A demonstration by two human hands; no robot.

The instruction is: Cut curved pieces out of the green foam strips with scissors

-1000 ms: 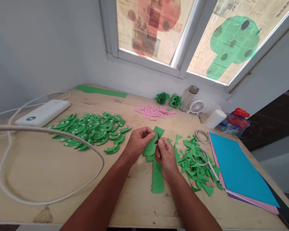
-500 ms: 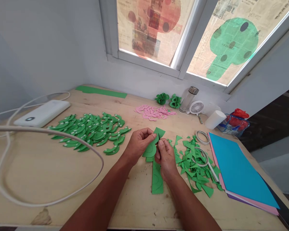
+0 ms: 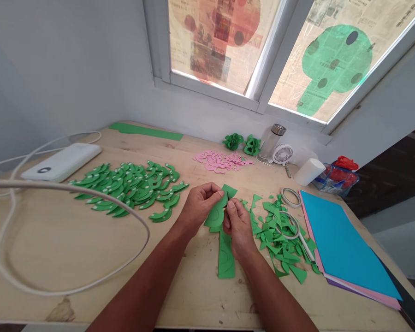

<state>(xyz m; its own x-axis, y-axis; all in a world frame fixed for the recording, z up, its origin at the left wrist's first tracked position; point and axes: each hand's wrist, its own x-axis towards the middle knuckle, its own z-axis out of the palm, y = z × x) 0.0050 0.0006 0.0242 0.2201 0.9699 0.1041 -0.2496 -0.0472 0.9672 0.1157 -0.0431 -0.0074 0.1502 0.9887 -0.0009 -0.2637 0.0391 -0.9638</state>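
My left hand [image 3: 204,201] pinches a piece of green paper [image 3: 215,216] marked with drawn curved lines. Closed around scissors, my right hand [image 3: 238,223] meets the paper's right edge; only their dark blades [image 3: 227,198] show, at a cut near the top, and the handles are hidden in my fingers. Beneath both hands a green paper strip [image 3: 226,263] with a drawn curve lies on the table. To the left spreads a pile of cut green crescents [image 3: 134,189] with small white patches. Green offcuts [image 3: 287,253] are heaped right of my right hand.
A white cable [image 3: 145,226] loops over the left side, near a white power bank [image 3: 62,162]. Pink cutouts [image 3: 221,161], a bottle [image 3: 271,140] and a small fan [image 3: 282,155] stand or lie toward the wall. Tape rolls [image 3: 291,197] and coloured sheets [image 3: 346,244] lie right.
The scissor blades show less above my right fingers, and the slit near the paper's top looks slightly wider. Both hands stay in nearly the same place.
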